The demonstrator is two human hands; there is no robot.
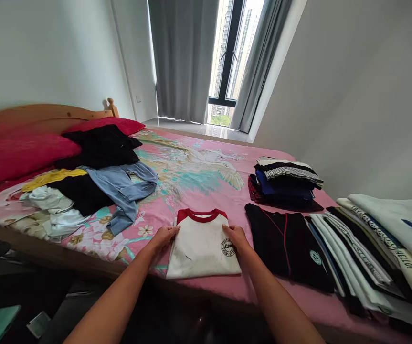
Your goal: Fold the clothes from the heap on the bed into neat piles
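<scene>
A white T-shirt (pixel 202 243) with red shoulders and a red collar lies folded into a neat rectangle at the bed's near edge. It has a round dark print on its right side and a small dark mark near the lower left. My left hand (pixel 165 237) pinches its left edge below the red shoulder. On the opposite edge, my right hand (pixel 236 236) grips the fabric just above the print, thumb on top. Both hands' undersides are hidden. Close to my right hand lies a folded black shirt (pixel 273 239) with red piping and a pale round badge.
Several folded shirts (pixel 356 258) overlap in a row at the right, with another folded stack (pixel 284 179) behind. Loose clothes, including a blue long-sleeved garment (pixel 127 188) and a black garment (pixel 101 145), lie left near red pillows (pixel 23 155). Patterned pink bedding (pixel 206 148) spreads beyond.
</scene>
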